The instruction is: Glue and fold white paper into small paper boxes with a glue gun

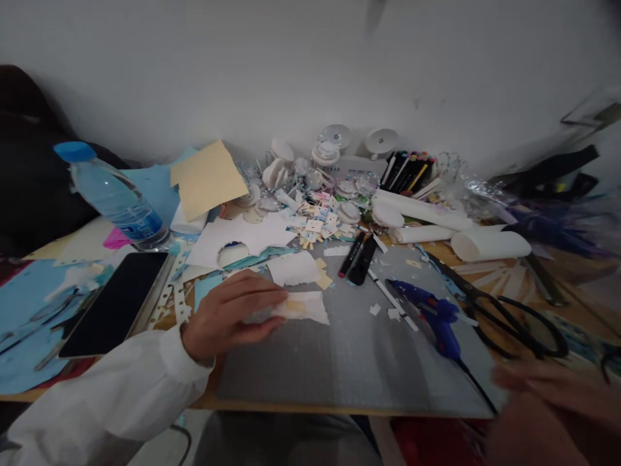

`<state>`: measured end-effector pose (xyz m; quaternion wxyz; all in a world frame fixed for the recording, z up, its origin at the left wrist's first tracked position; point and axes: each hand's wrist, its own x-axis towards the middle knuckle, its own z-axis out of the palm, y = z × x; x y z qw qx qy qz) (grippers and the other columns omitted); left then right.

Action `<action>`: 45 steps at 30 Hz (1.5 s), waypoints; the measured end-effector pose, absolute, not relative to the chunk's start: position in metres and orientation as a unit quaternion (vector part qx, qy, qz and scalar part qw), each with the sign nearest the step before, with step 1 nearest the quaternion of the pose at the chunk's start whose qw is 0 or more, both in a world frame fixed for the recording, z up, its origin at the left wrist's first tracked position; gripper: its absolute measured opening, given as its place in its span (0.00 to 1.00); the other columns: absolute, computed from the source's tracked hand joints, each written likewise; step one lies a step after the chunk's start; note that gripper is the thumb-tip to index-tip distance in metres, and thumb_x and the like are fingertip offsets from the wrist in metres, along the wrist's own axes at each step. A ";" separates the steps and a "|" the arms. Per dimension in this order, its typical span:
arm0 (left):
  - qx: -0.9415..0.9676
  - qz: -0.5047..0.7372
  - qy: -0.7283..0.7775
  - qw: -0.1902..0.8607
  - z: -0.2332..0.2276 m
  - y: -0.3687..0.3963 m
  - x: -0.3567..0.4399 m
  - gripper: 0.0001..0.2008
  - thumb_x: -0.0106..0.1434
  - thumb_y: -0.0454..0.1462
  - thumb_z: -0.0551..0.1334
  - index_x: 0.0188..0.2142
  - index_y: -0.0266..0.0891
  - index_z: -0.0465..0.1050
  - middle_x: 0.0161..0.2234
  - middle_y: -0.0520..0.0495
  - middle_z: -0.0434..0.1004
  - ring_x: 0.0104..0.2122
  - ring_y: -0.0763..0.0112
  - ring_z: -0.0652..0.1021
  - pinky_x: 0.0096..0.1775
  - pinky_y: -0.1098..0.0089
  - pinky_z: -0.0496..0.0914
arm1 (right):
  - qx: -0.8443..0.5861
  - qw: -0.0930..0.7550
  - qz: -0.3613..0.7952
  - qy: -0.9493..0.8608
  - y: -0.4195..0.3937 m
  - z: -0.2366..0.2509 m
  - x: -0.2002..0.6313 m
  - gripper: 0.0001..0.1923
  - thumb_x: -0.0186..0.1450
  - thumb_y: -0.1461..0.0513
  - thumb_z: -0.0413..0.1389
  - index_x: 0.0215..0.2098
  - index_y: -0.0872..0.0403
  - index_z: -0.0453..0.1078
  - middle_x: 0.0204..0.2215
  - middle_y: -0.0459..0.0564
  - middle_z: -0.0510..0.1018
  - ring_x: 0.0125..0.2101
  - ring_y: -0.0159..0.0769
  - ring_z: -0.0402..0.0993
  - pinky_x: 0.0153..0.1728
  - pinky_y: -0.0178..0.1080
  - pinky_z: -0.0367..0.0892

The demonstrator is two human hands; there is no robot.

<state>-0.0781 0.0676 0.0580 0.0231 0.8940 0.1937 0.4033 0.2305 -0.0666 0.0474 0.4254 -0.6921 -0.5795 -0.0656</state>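
Note:
My left hand (237,310) is closed, with its thumb and fingers pinching a small strip of pale paper (306,306) just over the grey cutting mat (320,362). The strip bears a faint yellowish patch and has a torn-looking right end. Just behind it lies a curled piece of white paper (294,267). At the lower right my right hand (548,401) is smeared by motion, so its fingers cannot be made out. Nearest to that hand are the cord of a blue glue gun (439,317) and a large pair of black scissors (509,320).
A water bottle (116,200) and a dark phone (116,301) are on the left. Small paper cut-outs (317,217) pile up at the back, near markers (412,171). A black pen (352,254) and white paper rolls (490,243) lie farther right.

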 end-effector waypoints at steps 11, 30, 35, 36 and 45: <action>0.874 0.436 0.214 0.037 0.041 0.079 -0.061 0.12 0.60 0.34 0.65 0.45 0.38 0.71 0.35 0.43 0.81 0.35 0.67 0.80 0.39 0.67 0.75 | -0.284 0.460 0.540 -0.645 0.046 0.009 0.143 0.07 0.68 0.57 0.49 0.43 0.49 0.63 0.30 0.45 0.67 0.27 0.30 0.64 0.27 0.34 0.65; 0.860 0.376 0.265 0.220 0.023 0.076 -0.065 0.18 0.58 0.34 0.66 0.48 0.42 0.71 0.37 0.45 0.80 0.36 0.66 0.79 0.40 0.67 0.74 | -0.434 0.424 0.497 -0.620 0.039 0.007 0.150 0.10 0.67 0.61 0.49 0.27 0.52 0.60 0.20 0.41 0.60 0.19 0.27 0.56 0.19 0.32 0.53; 0.765 0.359 0.328 0.422 0.017 0.072 -0.064 0.24 0.57 0.40 0.67 0.53 0.44 0.67 0.37 0.46 0.77 0.35 0.67 0.77 0.37 0.69 0.74 | -0.432 0.414 0.483 -0.639 0.040 0.008 0.149 0.09 0.67 0.63 0.50 0.27 0.52 0.59 0.20 0.40 0.60 0.19 0.26 0.55 0.19 0.32 0.53; 0.748 0.352 0.339 0.449 0.016 0.071 -0.062 0.25 0.57 0.39 0.68 0.54 0.43 0.67 0.37 0.46 0.77 0.36 0.67 0.77 0.36 0.69 0.74 | -0.431 0.416 0.486 -0.636 0.040 0.008 0.148 0.09 0.67 0.63 0.49 0.27 0.52 0.59 0.20 0.40 0.60 0.19 0.26 0.55 0.19 0.31 0.53; 0.608 0.338 0.355 0.624 0.014 0.070 -0.054 0.08 0.59 0.33 0.64 0.39 0.36 0.71 0.33 0.48 0.74 0.32 0.73 0.74 0.34 0.75 0.70 | -0.427 0.416 0.539 -0.595 0.037 0.002 0.137 0.10 0.69 0.62 0.49 0.28 0.52 0.59 0.21 0.40 0.60 0.21 0.26 0.57 0.20 0.31 0.54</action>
